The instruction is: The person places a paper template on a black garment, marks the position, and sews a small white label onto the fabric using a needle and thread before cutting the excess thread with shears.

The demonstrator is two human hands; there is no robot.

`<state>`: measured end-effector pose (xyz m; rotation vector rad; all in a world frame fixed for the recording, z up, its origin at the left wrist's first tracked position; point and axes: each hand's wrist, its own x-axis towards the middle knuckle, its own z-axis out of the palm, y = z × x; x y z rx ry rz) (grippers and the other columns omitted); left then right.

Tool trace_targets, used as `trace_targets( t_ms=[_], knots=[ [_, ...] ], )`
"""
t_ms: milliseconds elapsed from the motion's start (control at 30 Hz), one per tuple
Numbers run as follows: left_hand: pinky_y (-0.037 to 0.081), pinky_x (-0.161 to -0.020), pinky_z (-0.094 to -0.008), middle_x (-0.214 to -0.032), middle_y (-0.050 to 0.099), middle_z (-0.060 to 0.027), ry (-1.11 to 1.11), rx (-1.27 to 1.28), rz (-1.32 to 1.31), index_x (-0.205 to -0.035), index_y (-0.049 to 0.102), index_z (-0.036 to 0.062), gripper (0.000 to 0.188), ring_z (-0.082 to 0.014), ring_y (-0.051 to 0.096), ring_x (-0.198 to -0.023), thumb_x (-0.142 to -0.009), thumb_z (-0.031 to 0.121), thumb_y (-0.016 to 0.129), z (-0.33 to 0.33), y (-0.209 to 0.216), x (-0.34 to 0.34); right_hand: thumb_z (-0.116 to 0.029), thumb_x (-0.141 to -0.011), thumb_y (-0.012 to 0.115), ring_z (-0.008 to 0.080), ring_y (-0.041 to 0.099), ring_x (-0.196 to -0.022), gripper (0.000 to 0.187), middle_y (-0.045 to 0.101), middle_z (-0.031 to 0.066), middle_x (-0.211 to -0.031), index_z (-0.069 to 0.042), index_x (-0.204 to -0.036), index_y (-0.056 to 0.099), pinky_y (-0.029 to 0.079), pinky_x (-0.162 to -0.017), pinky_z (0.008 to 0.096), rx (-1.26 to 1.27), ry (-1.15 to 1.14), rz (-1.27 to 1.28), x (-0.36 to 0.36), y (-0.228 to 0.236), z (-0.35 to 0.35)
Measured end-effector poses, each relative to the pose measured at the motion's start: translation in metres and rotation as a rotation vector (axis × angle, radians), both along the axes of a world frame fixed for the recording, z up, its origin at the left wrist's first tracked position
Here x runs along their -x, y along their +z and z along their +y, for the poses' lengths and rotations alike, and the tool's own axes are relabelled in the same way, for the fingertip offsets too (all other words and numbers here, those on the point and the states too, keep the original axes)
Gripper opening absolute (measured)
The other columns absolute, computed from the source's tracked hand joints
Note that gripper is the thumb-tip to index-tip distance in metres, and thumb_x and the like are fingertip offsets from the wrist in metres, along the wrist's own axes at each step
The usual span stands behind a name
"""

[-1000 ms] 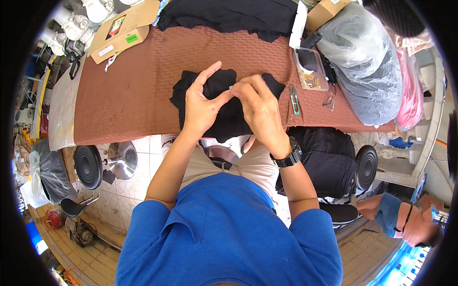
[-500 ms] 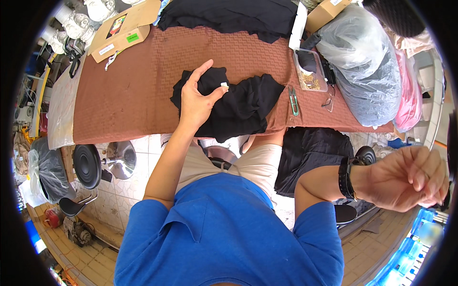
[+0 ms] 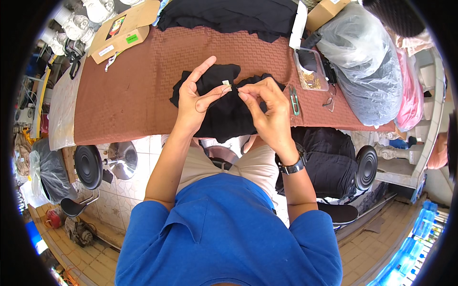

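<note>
Bunched black cloth lies at the near edge of the table in front of me. Over it, my left hand pinches a small white tag at the tip of the thumb, with the index finger stretched up. A thin dark thread loops across that hand. My right hand is close by on the right, thumb and index finger pressed together near the tag. What they pinch is too small to make out. Green-handled thread snips lie to the right of the cloth.
Beyond the snips sit a clear plastic box of small gold-coloured pieces and eyeglasses. Large filled plastic bags crowd the right. More black cloth and a cardboard box lie at the far side. Stools stand below.
My right hand has come in from the far right to the cloth, its fingertips now pinched beside the tag. My left hand has stayed nearly in place, still at the tag.
</note>
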<state>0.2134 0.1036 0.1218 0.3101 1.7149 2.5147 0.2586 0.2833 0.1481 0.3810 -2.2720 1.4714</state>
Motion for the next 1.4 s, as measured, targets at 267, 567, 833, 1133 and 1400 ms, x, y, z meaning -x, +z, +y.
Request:
trace_targets(
  t_ms=[267,567,833,1133,1400],
  knots=[
    [0.058,-0.095,-0.03,-0.149,0.049,-0.0174,0.012,0.05,0.029,-0.147,0.04,-0.0085,0.07,-0.0193,0.071,-0.102,-0.082,-0.016,0.066,-0.001,0.003,-0.001,0.002,-0.09,0.07,0.0164,0.056,-0.071,0.02,0.057,0.0077,-0.082,-0.002,-0.108,0.075,0.049,-0.063,0.0294,-0.032,-0.023,-0.028,0.001,-0.002,-0.006],
    [0.059,-0.092,-0.0272,-0.147,0.051,-0.0173,0.033,0.052,0.051,-0.145,0.043,-0.0088,0.068,-0.0182,0.071,-0.101,-0.082,-0.018,0.067,0.001,0.002,-0.001,0.003,-0.088,0.07,0.016,0.056,-0.07,0.021,0.057,0.0077,-0.08,-0.001,-0.108,0.075,0.048,-0.064,0.0288,-0.045,-0.027,-0.026,0.001,-0.002,-0.005],
    [0.055,-0.089,-0.0224,-0.128,0.062,-0.0126,0.08,0.136,0.123,-0.144,0.048,-0.0065,0.067,-0.0109,0.066,-0.098,-0.082,-0.015,0.071,0.004,0.003,-0.002,0.003,-0.088,0.07,0.0157,0.056,-0.068,0.02,0.058,0.008,-0.079,0.0,-0.107,0.075,0.048,-0.062,0.0288,-0.046,-0.01,-0.049,0.003,-0.002,-0.003],
    [0.052,-0.083,-0.0211,-0.109,0.07,-0.0044,0.201,0.437,0.309,-0.141,0.056,0.002,0.062,-0.0068,0.064,-0.093,-0.084,-0.008,0.075,0.008,0.008,-0.013,0.001,-0.09,0.069,0.0159,0.053,-0.068,0.018,0.056,0.0073,-0.079,0.0,-0.107,0.075,0.045,-0.062,0.0294,-0.07,-0.023,-0.086,0.005,-0.005,-0.002],
    [0.052,-0.085,-0.0383,-0.129,0.068,-0.0124,0.377,0.726,0.767,-0.139,0.059,0.0069,0.055,-0.0323,0.068,-0.097,-0.086,-0.001,0.072,0.009,-0.003,-0.007,0.0,-0.091,0.066,0.0212,0.054,-0.07,0.017,0.057,0.0098,-0.082,0.0,-0.106,0.074,0.045,-0.064,0.0324,-0.131,-0.069,-0.031,0.008,-0.013,-0.009]
  ],
)
